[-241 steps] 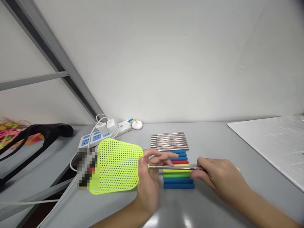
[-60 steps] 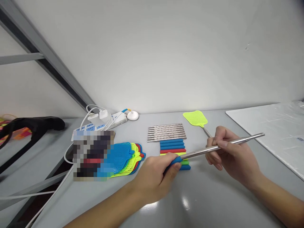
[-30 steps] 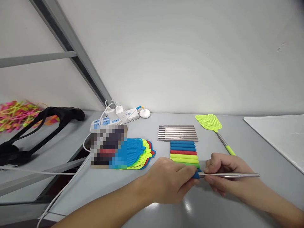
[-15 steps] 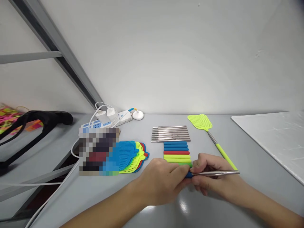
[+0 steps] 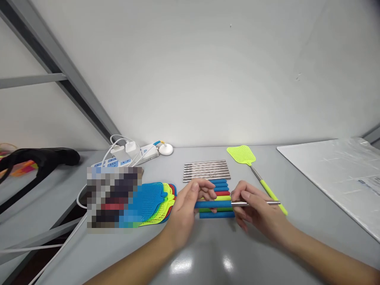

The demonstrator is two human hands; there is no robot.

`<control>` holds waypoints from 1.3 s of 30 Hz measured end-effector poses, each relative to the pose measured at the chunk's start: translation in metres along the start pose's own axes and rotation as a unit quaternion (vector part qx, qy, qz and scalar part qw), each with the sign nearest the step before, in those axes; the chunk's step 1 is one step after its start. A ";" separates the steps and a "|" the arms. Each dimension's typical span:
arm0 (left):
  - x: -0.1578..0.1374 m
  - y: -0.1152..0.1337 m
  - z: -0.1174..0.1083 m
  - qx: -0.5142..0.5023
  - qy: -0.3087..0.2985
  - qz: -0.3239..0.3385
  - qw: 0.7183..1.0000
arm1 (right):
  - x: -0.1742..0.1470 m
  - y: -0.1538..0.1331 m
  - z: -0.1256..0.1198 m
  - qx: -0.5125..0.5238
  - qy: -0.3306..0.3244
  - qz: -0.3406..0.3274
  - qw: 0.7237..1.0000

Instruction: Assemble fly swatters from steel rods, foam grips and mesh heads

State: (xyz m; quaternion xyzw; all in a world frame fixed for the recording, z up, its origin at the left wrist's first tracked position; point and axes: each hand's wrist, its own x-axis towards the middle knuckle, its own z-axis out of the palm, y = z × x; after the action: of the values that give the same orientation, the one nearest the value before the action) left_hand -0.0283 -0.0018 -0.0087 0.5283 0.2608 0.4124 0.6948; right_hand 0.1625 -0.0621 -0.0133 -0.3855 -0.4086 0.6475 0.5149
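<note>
A blue handle sleeve [image 5: 213, 204] lies level across the loosely curled fingers of my left hand [image 5: 184, 211], its left end against the palm. From the sleeve's right end comes a shiny metal rod [image 5: 237, 204], pinched between the thumb and fingers of my right hand [image 5: 258, 206]. Under and behind the held piece lie several coloured handle sleeves [image 5: 221, 194] in blue, red, yellow and green, partly hidden by my left hand. Farther back, several metal rods [image 5: 208, 171] lie side by side. Perforated fly swatter heads [image 5: 152, 200] in blue, yellow and red overlap left of my left hand.
A yellow-green fly swatter [image 5: 242, 154] with a metal shaft lies behind my right hand. At the back left are a white power strip [image 5: 148, 152] with plugs and cables, and a round white device [image 5: 166, 149]. A white wrapped panel [image 5: 332, 170] lies at the right.
My left hand has loosened from its tight grip, and much more of the blue sleeve now shows. The rod and sleeve have risen slightly off to the left in view; the camera has shifted.
</note>
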 end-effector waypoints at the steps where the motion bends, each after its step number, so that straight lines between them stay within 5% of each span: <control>1: 0.000 -0.001 0.002 -0.016 0.010 0.000 1.000 | -0.001 0.003 0.003 0.006 0.004 -0.001 1.000; 11: -0.012 -0.003 0.018 -0.077 0.056 0.017 0.995 | -0.016 0.000 0.020 -0.108 -0.013 -0.006 0.994; 17: -0.009 0.004 0.013 0.152 0.009 0.036 0.988 | -0.019 -0.010 0.011 -0.175 -0.041 -0.017 0.984; 19: -0.011 0.007 0.011 0.278 -0.054 0.068 0.957 | -0.018 -0.007 0.001 -0.167 -0.028 -0.043 0.985; 24: -0.024 -0.002 0.016 0.493 -0.217 0.172 0.825 | -0.017 -0.002 -0.010 -0.170 -0.027 -0.103 0.980; 28: -0.024 -0.012 0.021 0.534 -0.204 0.260 0.778 | -0.020 -0.005 0.000 -0.243 -0.092 -0.114 0.959; 31: -0.019 -0.003 0.020 0.604 -0.184 0.338 0.698 | -0.021 -0.003 0.002 -0.266 -0.112 -0.129 0.949; 34: -0.020 0.026 0.009 0.668 -0.162 0.342 0.641 | -0.021 0.000 -0.008 -0.215 -0.080 -0.124 0.965; 39: -0.055 0.073 -0.045 0.714 -0.088 0.241 0.651 | -0.020 -0.004 -0.025 -0.189 -0.003 -0.119 0.975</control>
State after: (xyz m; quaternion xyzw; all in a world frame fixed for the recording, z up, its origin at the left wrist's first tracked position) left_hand -0.1144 -0.0174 0.0428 0.9394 0.2759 0.2035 -0.0012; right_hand 0.1904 -0.0775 -0.0170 -0.4226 -0.5678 0.4937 0.5052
